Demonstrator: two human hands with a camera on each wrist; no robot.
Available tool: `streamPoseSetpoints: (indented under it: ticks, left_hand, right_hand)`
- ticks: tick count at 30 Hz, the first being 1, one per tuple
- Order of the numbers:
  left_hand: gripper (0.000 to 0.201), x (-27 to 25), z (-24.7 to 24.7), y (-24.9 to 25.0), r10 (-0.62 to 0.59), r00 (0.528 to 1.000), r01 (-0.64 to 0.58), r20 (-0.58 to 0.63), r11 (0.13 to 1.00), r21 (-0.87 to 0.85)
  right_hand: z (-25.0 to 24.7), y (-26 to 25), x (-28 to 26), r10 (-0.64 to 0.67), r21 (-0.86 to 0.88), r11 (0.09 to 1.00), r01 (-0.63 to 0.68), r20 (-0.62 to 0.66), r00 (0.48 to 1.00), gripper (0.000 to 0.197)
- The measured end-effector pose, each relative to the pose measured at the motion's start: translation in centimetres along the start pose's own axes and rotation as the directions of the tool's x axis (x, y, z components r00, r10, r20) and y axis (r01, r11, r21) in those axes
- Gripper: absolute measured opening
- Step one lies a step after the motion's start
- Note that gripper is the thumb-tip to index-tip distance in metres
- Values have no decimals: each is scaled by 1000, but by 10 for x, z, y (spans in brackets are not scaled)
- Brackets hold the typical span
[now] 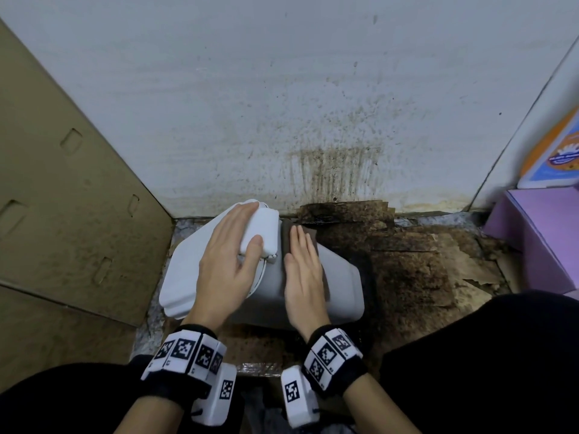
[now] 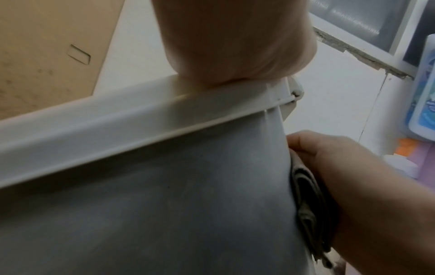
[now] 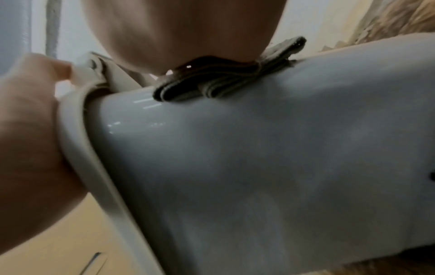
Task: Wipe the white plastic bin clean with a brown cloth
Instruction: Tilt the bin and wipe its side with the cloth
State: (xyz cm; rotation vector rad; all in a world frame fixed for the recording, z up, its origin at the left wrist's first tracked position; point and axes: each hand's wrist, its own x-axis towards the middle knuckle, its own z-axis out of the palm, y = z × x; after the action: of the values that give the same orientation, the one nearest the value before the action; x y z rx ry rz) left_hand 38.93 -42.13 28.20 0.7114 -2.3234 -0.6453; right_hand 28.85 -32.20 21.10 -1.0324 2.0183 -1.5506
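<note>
The white plastic bin [image 1: 340, 288] lies on its side on the floor, its lid [image 1: 185, 270] to the left. My left hand [image 1: 225, 261] holds the lid's raised flap [image 1: 263, 228], fingers lying over its top and the thumb on its near face. My right hand [image 1: 302, 270] lies flat on the bin's upper side and presses the folded brown cloth [image 1: 313, 242] against it. In the left wrist view the cloth [image 2: 306, 195] shows as folded layers under the right hand [image 2: 353, 186]. In the right wrist view the cloth [image 3: 200, 85] sits under the palm [image 3: 183, 28].
A stained white wall [image 1: 313, 104] stands right behind the bin. Dirty, torn cardboard [image 1: 423, 261] covers the floor to the right. Large cardboard panels [image 1: 62, 198] lean at the left, and a purple box [image 1: 539, 239] stands at the right. My dark-clothed knees frame the bottom corners.
</note>
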Motion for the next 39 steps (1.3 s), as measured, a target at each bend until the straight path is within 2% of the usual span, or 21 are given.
streamPoseSetpoints:
  ticks: [1, 5, 8, 12, 14, 17, 19, 22, 24, 27, 29, 31, 34, 37, 39]
  left_hand:
    - [51, -1, -1, -1, -2, 1000, 2, 1, 1000, -2]
    - [51, -1, -2, 2, -9, 1000, 9, 11, 1000, -8]
    - [51, -3, -2, 4, -19, 1000, 20, 8, 999, -30]
    - [50, -2, -6, 1, -30, 1000, 30, 2, 998, -51]
    - [50, -2, -8, 0, -44, 999, 43, -3, 997, -70]
    - [49, -2, -6, 2, -40, 999, 40, -2, 996, -76]
    - [49, -1, -4, 4, -37, 999, 37, 3, 997, -65]
    - [49, 0, -6, -1, -59, 998, 58, -10, 996, -65]
    - [48, 1, -9, -6, -70, 997, 67, -30, 995, -74]
    - [49, 1, -8, -4, -60, 998, 58, -29, 996, -73]
    - [49, 2, -5, 0, -54, 998, 53, -22, 997, -63]
    - [49, 3, -2, 1, -53, 998, 52, -22, 997, -52]
    - [50, 4, -4, -2, -45, 999, 44, -28, 998, -43]
    - [49, 3, -7, -2, -50, 999, 48, -20, 997, -54]
    - [49, 3, -7, -2, -49, 999, 48, -12, 997, -58]
  right_hand:
    - [1, -2, 0, -15, -7, 1000, 15, 12, 1000, 65]
    - [-7, 13, -1, -181, -232, 956, 181, 21, 983, 55]
    - [-19, 33, 5, -150, -213, 964, 161, 64, 987, 57]
    - [-32, 76, 5, -21, -187, 982, 32, 57, 998, 59]
    - [-41, 104, 4, 105, -144, 984, -101, 20, 994, 53]
    - [-54, 133, 1, 316, -100, 943, -316, -22, 949, 50]
    - [-55, 137, 0, 366, -96, 925, -367, -26, 930, 50]
    - [-49, 132, 3, 376, -37, 925, -377, -44, 926, 51]
    - [-46, 126, 3, 349, -42, 935, -351, -59, 935, 51]
    - [-36, 109, 0, 254, -141, 955, -261, -64, 965, 56]
    - [-24, 88, -2, 221, -100, 968, -229, -80, 972, 57]
    - [-12, 59, -5, 131, -86, 987, -139, -97, 987, 59]
    - [4, 19, -11, -38, -74, 997, 34, -49, 998, 60]
    - [8, 2, -11, -108, -64, 992, 108, 9, 994, 56]
    - [3, 6, -11, -151, -135, 979, 155, 39, 988, 55]
